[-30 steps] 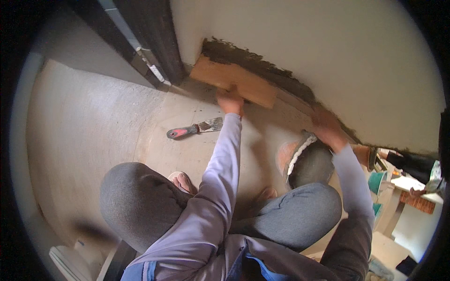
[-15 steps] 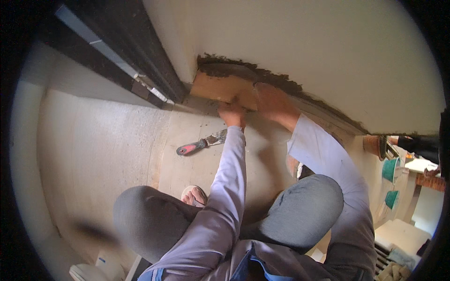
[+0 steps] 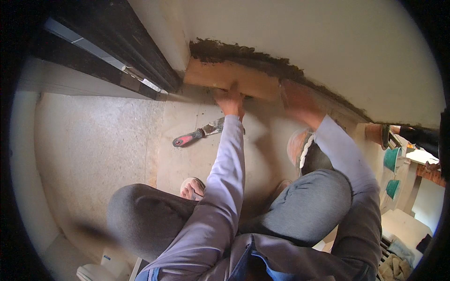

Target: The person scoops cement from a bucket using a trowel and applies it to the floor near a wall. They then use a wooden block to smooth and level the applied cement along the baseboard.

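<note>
A tan rectangular tile point(image 3: 243, 78) stands along the foot of the wall, below a rough band of dark mortar point(image 3: 243, 54). My left hand point(image 3: 229, 99) grips its lower edge, the thumb lying on its face. At the tile's right end is my right hand point(image 3: 300, 100), smeared by motion, so its fingers and its contact with the tile are unclear. A scraper point(image 3: 199, 133) with a red and black handle lies on the floor just below my left hand, its blade partly behind my sleeve.
A dark door frame point(image 3: 140, 51) rises on the left. Beside my right knee sits a round reddish container point(image 3: 295, 145) with a white rope-like strip. Green basins point(image 3: 392, 159) stand farther right, near another person's dark sleeve point(image 3: 417, 140). My sandalled foot point(image 3: 192, 188) rests on the floor.
My right hand has slid rightward along the tile to its right end, uncovering more of its face. My left hand keeps its hold on the lower edge. The view has shifted slightly.
</note>
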Action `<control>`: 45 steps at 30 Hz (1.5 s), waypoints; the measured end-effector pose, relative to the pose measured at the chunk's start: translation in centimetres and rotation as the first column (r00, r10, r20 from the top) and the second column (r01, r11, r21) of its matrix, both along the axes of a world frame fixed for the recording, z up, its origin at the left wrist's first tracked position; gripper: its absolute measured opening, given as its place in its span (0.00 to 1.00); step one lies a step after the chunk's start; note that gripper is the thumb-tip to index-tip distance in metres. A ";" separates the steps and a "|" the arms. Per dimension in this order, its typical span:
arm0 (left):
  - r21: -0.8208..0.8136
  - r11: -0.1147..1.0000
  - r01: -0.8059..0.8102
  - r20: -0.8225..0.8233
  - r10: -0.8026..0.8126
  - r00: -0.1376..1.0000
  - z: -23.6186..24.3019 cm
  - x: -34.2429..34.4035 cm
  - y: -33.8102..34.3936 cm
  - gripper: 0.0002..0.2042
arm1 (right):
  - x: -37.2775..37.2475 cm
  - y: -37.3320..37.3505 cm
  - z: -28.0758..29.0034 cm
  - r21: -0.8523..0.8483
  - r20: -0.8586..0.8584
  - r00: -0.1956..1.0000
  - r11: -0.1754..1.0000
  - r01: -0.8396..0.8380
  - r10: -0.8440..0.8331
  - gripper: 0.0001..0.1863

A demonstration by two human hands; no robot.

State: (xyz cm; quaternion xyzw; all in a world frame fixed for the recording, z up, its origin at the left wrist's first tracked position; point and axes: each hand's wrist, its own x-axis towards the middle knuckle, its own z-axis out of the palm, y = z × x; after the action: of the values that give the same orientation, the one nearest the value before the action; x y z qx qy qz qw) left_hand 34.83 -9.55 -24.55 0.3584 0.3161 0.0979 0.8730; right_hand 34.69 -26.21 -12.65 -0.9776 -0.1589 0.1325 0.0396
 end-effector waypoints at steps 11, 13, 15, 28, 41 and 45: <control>0.396 0.902 0.171 0.040 -0.203 0.978 -8.0 0.7 1.1 0.21 | -9.7 -10.3 13.6 0.099 0.329 0.927 0.983 0.158 -0.182 0.15; 0.339 0.926 0.166 0.105 -0.213 0.971 -8.6 0.9 0.6 0.20 | -14.1 -13.0 17.0 0.149 0.288 0.921 0.962 0.228 -0.263 0.13; 0.005 0.995 0.100 0.089 -0.100 0.991 -5.0 1.4 -0.3 0.19 | -18.1 -15.3 20.3 -0.033 0.131 0.924 0.930 0.366 -0.358 0.13; 0.950 -0.271 -0.157 -0.012 -0.532 0.847 -8.4 2.1 3.0 0.18 | -21.5 -21.3 9.1 -0.375 0.145 0.986 0.927 -0.017 0.076 0.14; 0.466 0.847 0.256 0.134 -0.353 0.926 -7.5 2.1 1.9 0.17 | -19.6 -21.5 4.8 -0.115 0.026 0.969 0.964 -0.240 0.244 0.12; 0.719 0.684 0.122 0.244 -0.413 0.878 -7.5 2.2 3.6 0.17 | -20.2 -22.6 6.0 -0.026 -0.153 0.988 0.999 -0.041 0.036 0.15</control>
State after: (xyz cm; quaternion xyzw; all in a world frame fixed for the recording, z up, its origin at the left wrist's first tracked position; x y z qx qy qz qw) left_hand 37.05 -5.96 -32.01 0.6707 0.0214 0.1447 0.7272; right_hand 14.51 -48.85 -6.69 -0.9618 -0.1724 0.2097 0.0348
